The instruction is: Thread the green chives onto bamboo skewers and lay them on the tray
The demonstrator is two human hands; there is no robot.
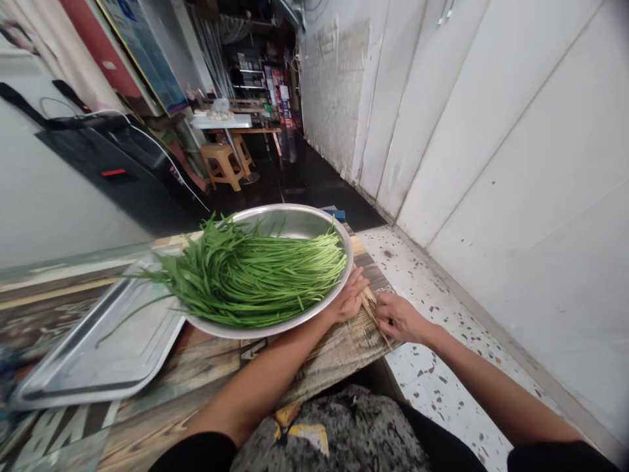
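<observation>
A round metal basin point(295, 219) holds a heap of long green chives point(250, 272) and stands on a wooden table point(206, 367). Just right of the basin lies a bundle of thin bamboo skewers point(373, 314) at the table's corner. My left hand point(350, 298) rests on the skewers beside the basin's rim, fingers laid over them. My right hand point(400, 318) is curled in a pinch on the skewers' near end.
A flat metal tray point(98, 354) lies on the table left of the basin, partly under it. A white panelled wall point(515, 164) runs along the right, above a speckled floor point(442, 288). Orange stools point(223, 164) and a small table stand far back.
</observation>
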